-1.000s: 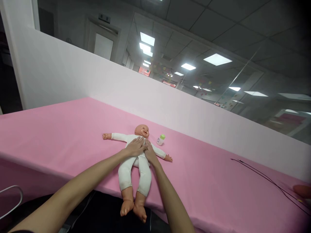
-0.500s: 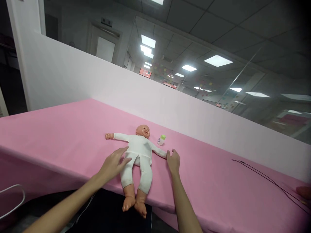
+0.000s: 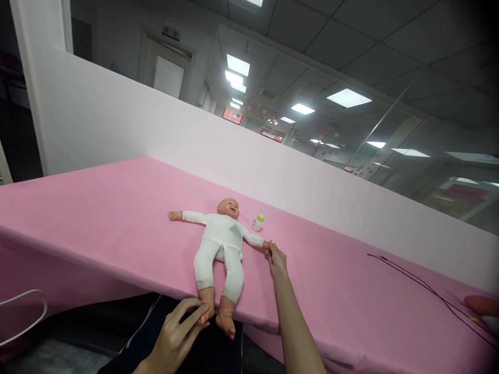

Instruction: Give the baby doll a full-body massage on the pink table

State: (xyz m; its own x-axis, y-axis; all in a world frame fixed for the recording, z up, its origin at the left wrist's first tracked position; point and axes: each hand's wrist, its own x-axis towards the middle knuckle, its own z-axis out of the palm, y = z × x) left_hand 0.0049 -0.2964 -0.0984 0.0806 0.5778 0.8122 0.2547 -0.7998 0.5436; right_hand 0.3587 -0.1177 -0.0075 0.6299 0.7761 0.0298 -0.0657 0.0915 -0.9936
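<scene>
A baby doll [image 3: 223, 234] in a white body suit lies on its back on the pink cloth, its arms spread and its bare feet over the table's near edge. My left hand [image 3: 177, 330] is at the doll's foot on the left, fingers closed round its toes. With its fingertips, my right hand [image 3: 277, 258] pinches the doll's hand at the right. Near the doll's head, a small bottle [image 3: 258, 222] with a green cap stands slightly tilted in view.
The pink-covered table [image 3: 117, 208] meets a low white wall [image 3: 187, 135] behind. Dark thin cables [image 3: 421, 281] lie at the right, near an orange-brown object [image 3: 481, 305] at the edge. A white cable [image 3: 37, 311] loops at the lower left.
My left hand has moved from the doll's hip down to its foot and closed there. My right hand has closed on the doll's hand, which now shows more.
</scene>
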